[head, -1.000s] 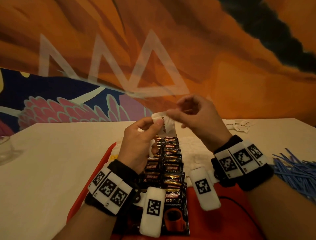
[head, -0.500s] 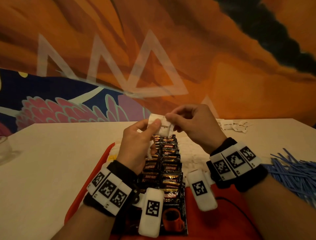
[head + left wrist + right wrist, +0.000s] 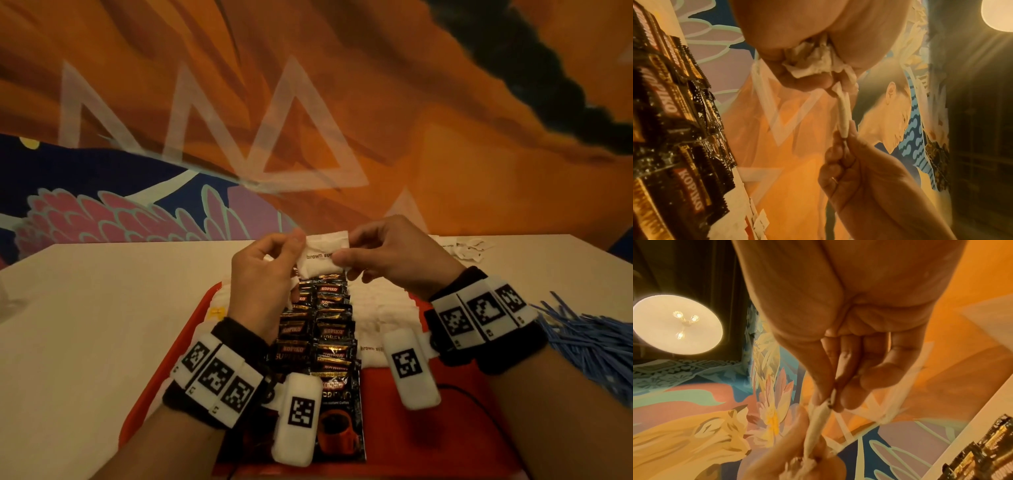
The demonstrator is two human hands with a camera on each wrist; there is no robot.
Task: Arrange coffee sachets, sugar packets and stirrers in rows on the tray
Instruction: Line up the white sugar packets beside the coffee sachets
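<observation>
Both hands hold one white brown-sugar packet (image 3: 323,253) up above the far end of the red tray (image 3: 428,404). My left hand (image 3: 274,267) pinches its left edge and also keeps a bunch of more white packets (image 3: 813,63) in the palm. My right hand (image 3: 383,253) pinches the packet's right edge (image 3: 830,400) between thumb and fingers. On the tray below, dark Kopiko coffee sachets (image 3: 329,332) lie in two overlapping rows down the middle. White sugar packets (image 3: 380,308) lie in a row to their right. Blue stirrers (image 3: 589,339) lie in a heap on the table, right of the tray.
The beige table (image 3: 102,325) runs wide to the left of the tray. A few loose white packets (image 3: 469,250) lie at the far right of the table. A painted orange wall (image 3: 445,154) stands right behind the table's far edge.
The sugar packet was turned from edge-on to flat and level, its printed face toward me. Both hands lowered slightly and now hold it by opposite ends.
</observation>
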